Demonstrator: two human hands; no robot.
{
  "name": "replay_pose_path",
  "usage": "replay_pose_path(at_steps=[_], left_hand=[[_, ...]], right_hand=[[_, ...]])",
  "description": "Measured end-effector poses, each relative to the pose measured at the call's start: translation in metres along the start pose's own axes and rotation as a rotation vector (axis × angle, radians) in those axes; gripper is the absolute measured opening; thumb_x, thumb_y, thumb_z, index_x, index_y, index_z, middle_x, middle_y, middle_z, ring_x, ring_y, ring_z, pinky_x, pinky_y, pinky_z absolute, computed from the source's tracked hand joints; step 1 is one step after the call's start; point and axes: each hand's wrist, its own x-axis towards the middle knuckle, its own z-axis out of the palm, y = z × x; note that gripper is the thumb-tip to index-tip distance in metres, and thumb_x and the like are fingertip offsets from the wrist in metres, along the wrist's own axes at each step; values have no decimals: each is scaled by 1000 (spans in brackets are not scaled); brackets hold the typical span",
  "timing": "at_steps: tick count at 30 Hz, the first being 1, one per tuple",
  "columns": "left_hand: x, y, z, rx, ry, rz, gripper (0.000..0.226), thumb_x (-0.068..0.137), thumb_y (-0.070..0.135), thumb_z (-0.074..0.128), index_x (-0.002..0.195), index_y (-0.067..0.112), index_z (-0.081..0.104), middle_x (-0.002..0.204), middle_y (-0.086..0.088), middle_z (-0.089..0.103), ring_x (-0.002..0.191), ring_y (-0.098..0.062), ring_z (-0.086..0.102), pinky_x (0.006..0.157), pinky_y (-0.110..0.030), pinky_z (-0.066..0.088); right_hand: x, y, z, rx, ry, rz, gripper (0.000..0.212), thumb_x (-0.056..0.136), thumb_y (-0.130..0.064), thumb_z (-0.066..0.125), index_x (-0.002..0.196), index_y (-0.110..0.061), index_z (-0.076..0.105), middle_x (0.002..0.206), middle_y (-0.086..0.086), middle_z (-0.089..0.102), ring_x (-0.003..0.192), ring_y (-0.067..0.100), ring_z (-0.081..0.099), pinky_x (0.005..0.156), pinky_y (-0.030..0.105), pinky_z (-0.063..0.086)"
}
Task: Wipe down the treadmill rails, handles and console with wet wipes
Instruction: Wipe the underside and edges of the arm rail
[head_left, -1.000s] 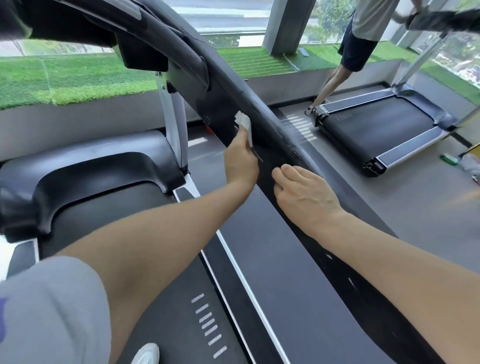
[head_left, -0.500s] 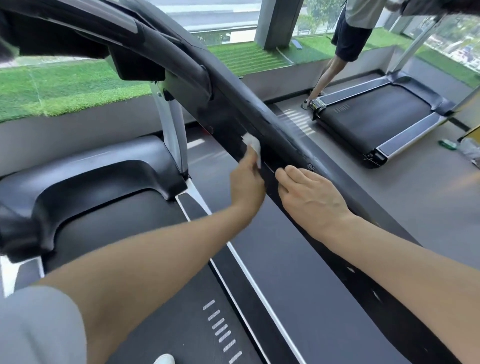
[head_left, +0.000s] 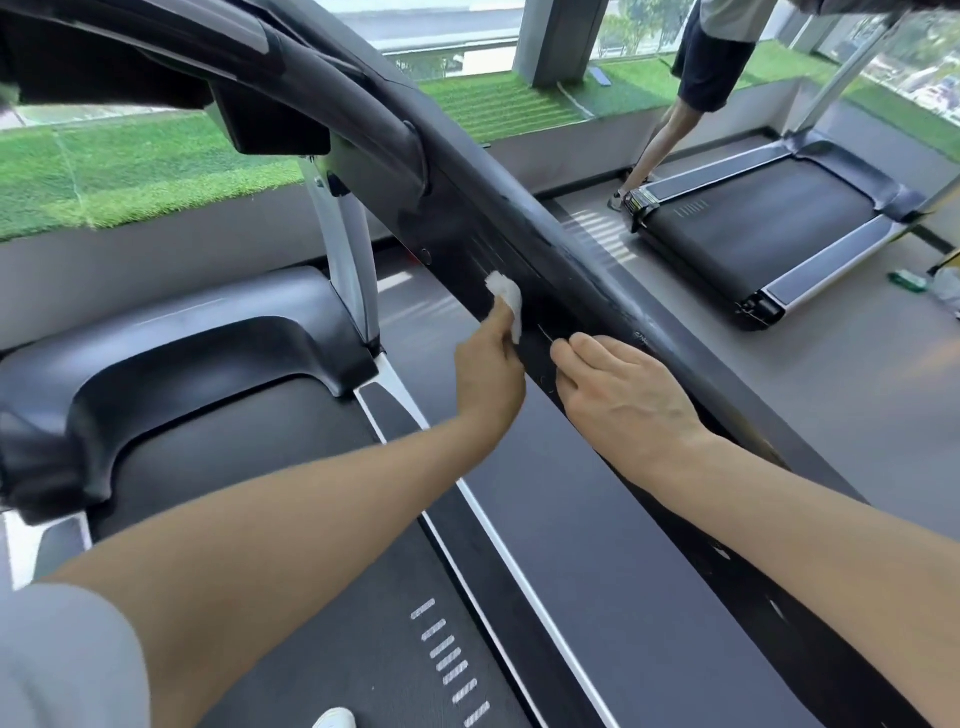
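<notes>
L arm comes in from 7 o'clock, forearm bare, grey sleeve at the shoulder, reaching toward 1 o'clock. L hand (head_left: 488, 364) has fingers curled, pinching a white wipe (head_left: 506, 301) at its tips. R arm enters from 4 o'clock, pointing toward 10. R hand (head_left: 623, 395) lies palm-down, knuckles up, fingers fairly straight & together, just beside the L hand, not touching it.

Grey floor (head_left: 857, 395); green turf (head_left: 130, 171); sunlit windows (head_left: 914, 57)
</notes>
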Motion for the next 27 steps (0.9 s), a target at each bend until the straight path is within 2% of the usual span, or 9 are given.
replay_pose_path(at_steps=[6,8,11,14,16,18,22,24,27], left_hand=[[42,-6,-4,16,112,-118,32,83,-14,30,94,0,57,57,4,31,55,-14,29,47,-13,29],[8,3,-1,-32,48,-33,33,84,-13,31,104,-5,57,57,4,41,53,-15,37,51,-16,34],[-14,4,1,-72,-8,29,43,87,-13,32,123,-5,54,78,-16,62,75,-23,56,71,-28,40],[33,-8,-5,14,68,-59,41,84,-13,30,108,4,58,62,-2,38,57,-19,34,52,-14,33],[68,-17,-11,24,106,-114,35,81,-14,29,95,4,56,68,-7,42,67,-22,36,53,-17,30],[84,-24,-12,19,117,-158,42,82,-14,30,108,0,59,81,-9,49,74,-23,41,59,-18,28],[30,-27,5,8,48,-151,42,84,-12,29,115,-3,57,72,-12,49,65,-23,41,54,-25,27],[-15,-18,14,-57,-41,-108,36,92,-6,32,120,-5,55,78,-17,61,70,-27,55,62,-28,38],[-19,-18,21,-50,-58,-137,34,96,-1,32,120,1,56,59,3,44,54,-9,39,53,-12,36]], right_hand=[[3,-1,6,-65,16,-33,17,68,-1,57,77,-4,72,94,10,63,94,25,40,92,30,42],[4,-1,6,-40,31,-14,33,74,2,38,75,-3,71,92,11,64,94,25,41,92,30,42],[4,0,4,-31,27,-10,42,74,0,28,76,-2,71,91,11,63,94,25,40,92,31,42],[3,0,9,-51,6,-45,16,73,-1,57,79,-2,71,96,12,64,96,26,43,94,32,37],[4,0,9,-54,-63,-48,18,63,-9,76,80,-3,72,99,11,63,96,26,51,94,31,40],[6,-1,7,-27,-98,-34,23,59,-11,79,79,-4,73,99,11,64,94,26,58,92,31,46],[7,-1,5,-30,-56,-42,15,67,-4,62,78,-3,72,97,11,64,95,27,50,91,32,44],[7,0,4,-20,-47,-39,33,70,-1,41,79,-3,73,95,10,64,93,26,56,90,32,47],[7,1,2,-25,-59,-60,39,72,-1,35,80,-3,73,94,10,65,92,26,61,90,32,50]])
